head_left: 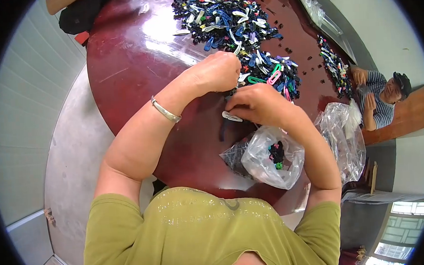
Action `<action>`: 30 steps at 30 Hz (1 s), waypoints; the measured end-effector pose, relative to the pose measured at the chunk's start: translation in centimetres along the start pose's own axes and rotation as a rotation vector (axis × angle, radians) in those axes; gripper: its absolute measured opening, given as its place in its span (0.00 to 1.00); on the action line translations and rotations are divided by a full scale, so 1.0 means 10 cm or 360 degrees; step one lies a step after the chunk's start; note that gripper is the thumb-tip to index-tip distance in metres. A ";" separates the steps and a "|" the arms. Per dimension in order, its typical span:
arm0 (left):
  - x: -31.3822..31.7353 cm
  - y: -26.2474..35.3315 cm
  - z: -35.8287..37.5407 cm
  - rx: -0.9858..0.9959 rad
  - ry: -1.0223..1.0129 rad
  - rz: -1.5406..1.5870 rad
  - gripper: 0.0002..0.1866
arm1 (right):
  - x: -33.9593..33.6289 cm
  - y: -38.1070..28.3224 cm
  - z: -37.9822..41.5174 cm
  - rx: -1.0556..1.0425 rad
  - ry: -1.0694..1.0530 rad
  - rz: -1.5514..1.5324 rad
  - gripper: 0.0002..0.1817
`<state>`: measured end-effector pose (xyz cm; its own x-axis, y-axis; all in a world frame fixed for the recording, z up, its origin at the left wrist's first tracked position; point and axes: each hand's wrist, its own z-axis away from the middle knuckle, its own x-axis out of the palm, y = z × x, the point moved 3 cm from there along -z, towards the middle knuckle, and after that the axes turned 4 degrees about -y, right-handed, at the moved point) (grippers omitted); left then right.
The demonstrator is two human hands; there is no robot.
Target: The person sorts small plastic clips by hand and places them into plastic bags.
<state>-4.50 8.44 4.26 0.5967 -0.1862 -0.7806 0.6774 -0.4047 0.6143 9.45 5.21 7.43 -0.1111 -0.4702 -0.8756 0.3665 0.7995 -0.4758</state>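
My left hand [221, 72] is closed at the near edge of a pile of hair clips [227, 19], knuckles up. Its fingertips are turned away, so what they hold is hidden. Just to the right, my right hand [261, 103] is closed in a pinch, with a white snap hair clip [231, 116] at its thumb and fingertips. A dark blue strip-like piece [222, 133] lies on the table below that clip. Green and pink snap clips [275, 76] top the smaller heap beyond my right hand, among many small black clips.
An open clear plastic bag [273, 158] with small black and coloured pieces stands near my right forearm. More clear bags [341, 135] lie at the right. Across the round dark red table [132, 84], a person [383, 97] in a striped shirt handles something by another clip heap [334, 66].
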 end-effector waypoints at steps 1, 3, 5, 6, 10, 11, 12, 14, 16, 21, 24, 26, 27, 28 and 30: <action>0.00 0.01 0.01 0.0018 -0.0001 0.0043 0.10 | -0.05 0.02 0.07 -0.0030 0.0082 -0.0101 0.07; -0.01 0.06 0.03 0.0016 -0.0077 0.0153 0.11 | -0.17 0.08 0.27 0.0354 0.0302 -0.0522 0.05; -0.05 0.18 0.06 -0.0017 -0.0237 0.0286 0.12 | -0.29 0.09 0.51 0.0582 0.0517 -0.0806 0.04; -0.02 0.18 0.04 0.0073 -0.0213 0.0288 0.12 | -0.35 0.08 0.63 0.0616 0.0626 -0.0879 0.03; 0.00 0.21 0.04 0.0237 -0.0166 0.0381 0.12 | -0.46 -0.10 1.08 0.0489 0.0759 -0.1258 0.05; -0.02 0.23 0.05 0.0230 -0.0168 0.0426 0.12 | -0.44 -0.18 1.13 0.0346 0.0712 -0.1318 0.06; -0.02 0.23 0.05 0.0183 -0.0149 0.0446 0.12 | -0.43 -0.24 1.16 0.0203 0.0666 -0.1375 0.07; -0.02 0.22 0.05 0.0095 -0.0113 0.0487 0.11 | -0.39 -0.27 1.18 0.0242 0.0471 -0.1260 0.08; -0.04 0.21 0.05 0.0009 -0.0152 0.0399 0.11 | -0.38 -0.37 1.08 0.0422 0.0409 -0.1163 0.08; -0.04 0.19 0.05 -0.0152 -0.0266 0.0593 0.11 | -0.26 -0.19 0.63 0.0302 0.0454 -0.0629 0.10; 0.00 0.15 0.01 -0.0095 -0.0206 0.0942 0.11 | -0.14 -0.11 0.33 0.0017 0.0371 -0.0387 0.11; 0.00 0.12 -0.02 -0.0052 -0.0130 0.0975 0.11 | -0.12 -0.07 0.18 0.0009 0.0289 -0.0221 0.11; -0.02 0.11 -0.02 -0.0052 -0.0095 0.0903 0.10 | -0.11 -0.03 0.12 0.0050 0.0215 -0.0131 0.10; -0.03 0.10 -0.03 -0.0052 -0.0061 0.0832 0.10 | -0.09 -0.02 0.07 0.0089 0.0179 0.0020 0.11; -0.03 0.08 -0.05 0.0032 0.0001 0.0685 0.10 | -0.04 0.00 0.00 0.0168 0.0105 0.0319 0.13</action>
<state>-3.94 8.59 5.08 0.8234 -0.3411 -0.4536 0.3582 -0.3075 0.8815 9.51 5.46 7.80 -0.0854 -0.2774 -0.9570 0.4817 0.8293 -0.2833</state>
